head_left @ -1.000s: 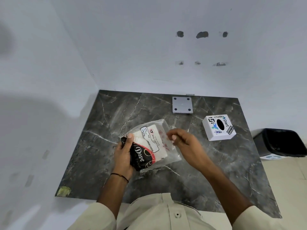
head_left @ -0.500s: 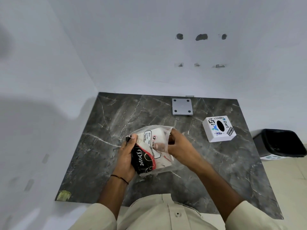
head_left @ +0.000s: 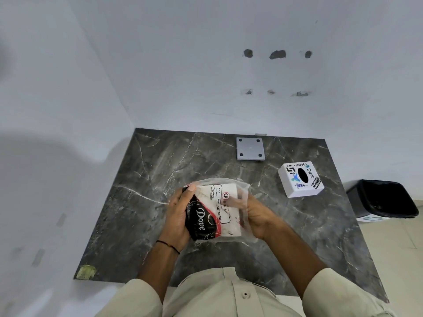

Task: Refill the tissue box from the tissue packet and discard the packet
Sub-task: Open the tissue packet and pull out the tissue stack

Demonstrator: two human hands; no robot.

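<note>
I hold a clear plastic tissue packet (head_left: 217,209) with a black and red printed label above the middle of the dark marble table (head_left: 146,179). My left hand (head_left: 178,216) grips its left end. My right hand (head_left: 256,213) has its fingers inside the packet's open right end, against the white tissue stack. The white square tissue box (head_left: 301,179), with stickers and a dark oval slot on top, stands apart at the table's right side.
A grey square plate (head_left: 250,148) with four holes lies at the table's back edge. A black bin (head_left: 382,199) with a dark liner stands on the floor to the right of the table. Walls close off the left and back.
My right hand has gone from pinching the packet's open edge to reaching inside it. The packet has turned more upright between both hands.
</note>
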